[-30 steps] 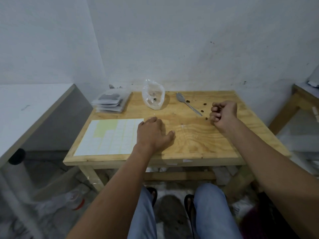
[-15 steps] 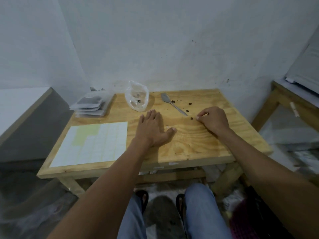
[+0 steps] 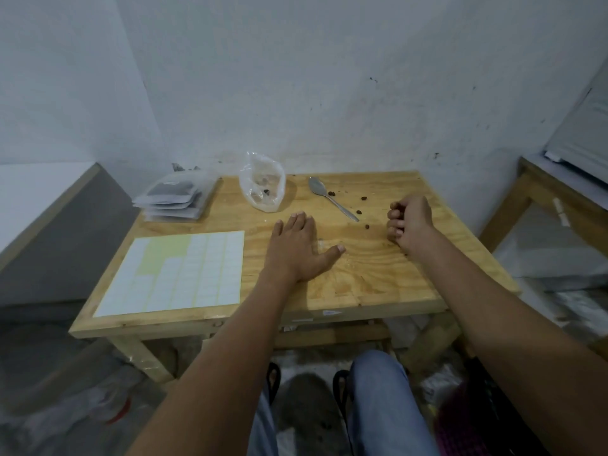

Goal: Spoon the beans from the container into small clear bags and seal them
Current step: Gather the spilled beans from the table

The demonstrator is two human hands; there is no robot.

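On the wooden table (image 3: 378,284), a crumpled clear bag (image 3: 263,187) with a few dark beans inside stands at the back. Right of it lies a metal spoon (image 3: 332,199). Several loose beans (image 3: 364,198) are scattered around the spoon. My left hand (image 3: 296,248) rests flat on the table, fingers straight, just in front of the bag. My right hand (image 3: 411,222) sits right of the spoon with its fingers curled in; a dark bean shows between the fingertips.
A stack of filled, sealed bags (image 3: 174,199) lies at the table's back left corner. A sheet of white labels (image 3: 174,274) covers the front left. Another wooden table (image 3: 539,189) stands to the right, a grey-sided counter (image 3: 65,225) to the left.
My right hand pinched at a loose bean by the spoon handle half a second ago, then drew back right and curled up. My left hand stayed flat. The camera view shifted.
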